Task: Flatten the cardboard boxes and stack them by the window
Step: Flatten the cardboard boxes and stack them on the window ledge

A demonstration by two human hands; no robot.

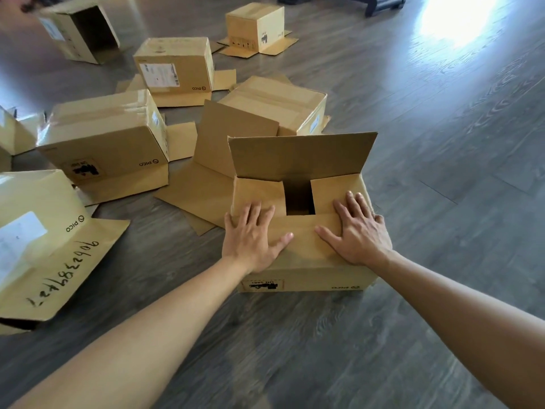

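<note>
A brown cardboard box point(306, 270) stands on the wooden floor just in front of me. Its far flap point(298, 156) points up, and the two side flaps and the near flap are folded in, leaving a dark gap point(299, 197) in the middle. My left hand point(250, 237) lies flat with spread fingers on the left part of the near flap. My right hand point(358, 230) presses flat on the right part, fingers straight.
Several other cardboard boxes lie around: one with handwritten digits point(44, 246) at the left, a taped one point(106, 137) behind it, another point(277, 104) beyond the near box, more point(177, 66) point(256, 26) farther back. Bright light patch point(457, 16) on the floor far right.
</note>
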